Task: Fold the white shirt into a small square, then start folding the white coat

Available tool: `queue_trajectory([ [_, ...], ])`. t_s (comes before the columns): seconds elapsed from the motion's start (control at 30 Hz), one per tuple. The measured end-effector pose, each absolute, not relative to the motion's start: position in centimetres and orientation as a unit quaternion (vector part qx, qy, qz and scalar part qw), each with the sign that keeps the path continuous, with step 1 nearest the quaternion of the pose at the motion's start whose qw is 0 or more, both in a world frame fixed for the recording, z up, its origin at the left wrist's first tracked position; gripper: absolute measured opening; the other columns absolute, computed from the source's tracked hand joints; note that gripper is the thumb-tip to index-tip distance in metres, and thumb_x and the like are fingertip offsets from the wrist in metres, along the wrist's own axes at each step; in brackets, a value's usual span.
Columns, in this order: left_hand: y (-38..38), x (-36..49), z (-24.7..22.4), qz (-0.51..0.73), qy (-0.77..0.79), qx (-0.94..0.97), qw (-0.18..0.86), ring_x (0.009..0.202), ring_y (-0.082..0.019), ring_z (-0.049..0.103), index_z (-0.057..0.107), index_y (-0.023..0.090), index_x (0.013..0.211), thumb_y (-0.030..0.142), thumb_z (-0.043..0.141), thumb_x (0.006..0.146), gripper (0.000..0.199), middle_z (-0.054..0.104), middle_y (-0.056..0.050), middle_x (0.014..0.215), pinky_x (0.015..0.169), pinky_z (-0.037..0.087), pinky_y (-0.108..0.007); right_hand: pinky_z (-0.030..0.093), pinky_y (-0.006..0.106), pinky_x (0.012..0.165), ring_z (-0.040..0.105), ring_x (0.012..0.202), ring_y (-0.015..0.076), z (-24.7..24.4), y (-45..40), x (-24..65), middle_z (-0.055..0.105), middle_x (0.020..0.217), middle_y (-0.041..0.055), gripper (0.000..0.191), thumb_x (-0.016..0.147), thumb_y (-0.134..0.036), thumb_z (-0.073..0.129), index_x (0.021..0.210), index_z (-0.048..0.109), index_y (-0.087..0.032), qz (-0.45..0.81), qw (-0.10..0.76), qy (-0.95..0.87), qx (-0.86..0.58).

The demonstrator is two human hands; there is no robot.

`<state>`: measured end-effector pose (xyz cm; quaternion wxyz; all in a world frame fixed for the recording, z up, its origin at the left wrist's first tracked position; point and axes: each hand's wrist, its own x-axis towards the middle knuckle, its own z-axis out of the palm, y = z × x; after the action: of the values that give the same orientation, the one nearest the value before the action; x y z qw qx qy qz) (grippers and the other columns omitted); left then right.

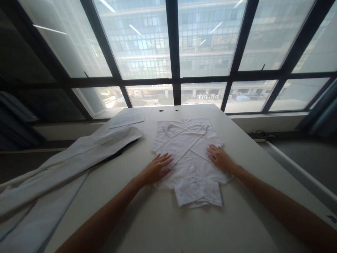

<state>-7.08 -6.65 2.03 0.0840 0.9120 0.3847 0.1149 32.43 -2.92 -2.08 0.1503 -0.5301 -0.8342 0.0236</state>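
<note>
A white garment (188, 154), which looks like a shirt, lies flat on the table with its sleeves folded across it. Its narrower end (198, 194) points toward me, and small wrinkles run over the cloth. My left hand (158, 168) rests palm down on the garment's left edge, fingers spread. On the opposite edge lies my right hand (220, 158), also flat with the fingers apart. Neither hand grips the cloth.
The white table (147, 218) reaches toward the large windows (202, 42). Along its left side lies a heap of white cloth (79, 158) with a dark underside. Behind that are some papers (129, 116). Two small holes (161, 110) sit near the far edge.
</note>
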Motion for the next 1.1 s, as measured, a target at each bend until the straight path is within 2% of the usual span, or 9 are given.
queue_trajectory([
  [0.1,-9.9,-5.4,3.5,0.094,0.267,0.943,0.173,0.15,-0.027,0.029,0.036,0.031,0.156,0.043,0.057,0.099,0.063,0.038,-0.006,0.16,0.123,0.025,-0.049,0.03,0.052,0.119,0.038,0.146,0.0281,-1.6,-6.3,33.1,0.047,0.154,0.0152,0.046,0.098,-0.026,0.048,0.143,0.057,-0.017,0.08,0.183,-0.871,-0.449],
  [0.27,-13.5,-4.1,4.5,0.078,0.208,0.947,0.232,0.148,-0.03,0.034,0.034,0.031,0.158,0.044,0.074,0.087,0.082,0.042,-0.007,0.158,0.123,0.027,-0.049,0.026,0.05,0.122,0.034,0.148,0.0257,0.3,-11.9,35.0,0.046,0.155,0.0064,0.051,0.095,-0.022,0.055,0.146,0.054,-0.03,0.182,0.17,-0.909,-0.334],
  [0.43,-14.2,-3.8,3.1,0.127,0.231,0.947,0.185,0.14,-0.025,0.048,0.044,0.026,0.153,0.023,0.063,0.092,0.064,0.051,-0.008,0.152,0.119,0.037,-0.04,0.022,0.053,0.123,0.028,0.15,0.0279,1.3,-14.2,35.6,0.039,0.16,0.0074,0.074,0.083,-0.013,0.062,0.153,0.044,-0.029,0.21,0.159,-0.909,-0.322],
  [0.6,-13.7,-3.4,1.4,0.157,0.244,0.942,0.168,0.132,-0.023,0.056,0.055,0.024,0.145,0.016,0.058,0.094,0.052,0.059,-0.009,0.143,0.114,0.043,-0.035,0.029,0.049,0.121,0.041,0.143,0.0262,0.1,-13.8,34.4,0.052,0.15,0.0085,0.066,0.085,-0.014,0.064,0.147,0.051,-0.029,0.189,0.193,-0.913,-0.305],
  [0.73,-13.5,-3.2,1.2,0.215,0.285,0.913,0.196,0.119,-0.022,0.065,0.068,0.024,0.129,0.019,0.057,0.096,0.036,0.07,-0.01,0.128,0.103,0.05,-0.031,0.047,0.039,0.104,0.059,0.121,0.0222,-0.6,-13.3,33.9,0.066,0.126,0.0108,0.036,0.092,-0.014,0.057,0.124,0.068,-0.025,0.204,0.267,-0.892,-0.304],
  [0.83,-13.4,-2.7,1.5,0.254,0.338,0.875,0.235,0.099,-0.019,0.069,0.075,0.02,0.112,0.022,0.056,0.097,0.024,0.073,-0.009,0.11,0.088,0.052,-0.027,0.051,0.034,0.092,0.063,0.103,0.0206,-0.4,-13.0,33.6,0.068,0.107,0.0104,0.02,0.097,-0.022,0.054,0.106,0.072,-0.022,0.235,0.309,-0.86,-0.33],
  [0.9,-13.2,-2.3,1.6,0.27,0.392,0.848,0.235,0.079,-0.016,0.065,0.074,0.017,0.089,0.028,0.054,0.098,0.025,0.071,-0.006,0.088,0.073,0.049,-0.024,0.051,0.032,0.085,0.064,0.093,0.0203,-0.2,-12.8,33.2,0.068,0.098,0.0089,0.021,0.098,-0.031,0.055,0.093,0.072,-0.02,0.262,0.318,-0.838,-0.359],
  [0.97,-12.9,-1.9,1.5,0.277,0.45,0.82,0.219,0.063,-0.013,0.053,0.065,0.015,0.068,0.036,0.053,0.098,0.038,0.06,0.0,0.067,0.061,0.04,-0.023,0.05,0.029,0.074,0.062,0.08,0.0189,0.0,-12.5,32.8,0.067,0.085,0.0059,0.029,0.099,-0.039,0.055,0.083,0.069,-0.019,0.285,0.317,-0.81,-0.404],
  [1.1,-12.2,-1.4,1.0,0.286,0.514,0.776,0.229,0.055,-0.011,0.041,0.052,0.017,0.058,0.042,0.056,0.093,0.043,0.048,0.004,0.054,0.054,0.029,-0.023,0.044,0.026,0.061,0.057,0.066,0.0167,0.0,-11.4,32.0,0.062,0.069,0.0005,0.034,0.094,-0.045,0.057,0.077,0.066,-0.017,0.299,0.317,-0.76,-0.483],
])
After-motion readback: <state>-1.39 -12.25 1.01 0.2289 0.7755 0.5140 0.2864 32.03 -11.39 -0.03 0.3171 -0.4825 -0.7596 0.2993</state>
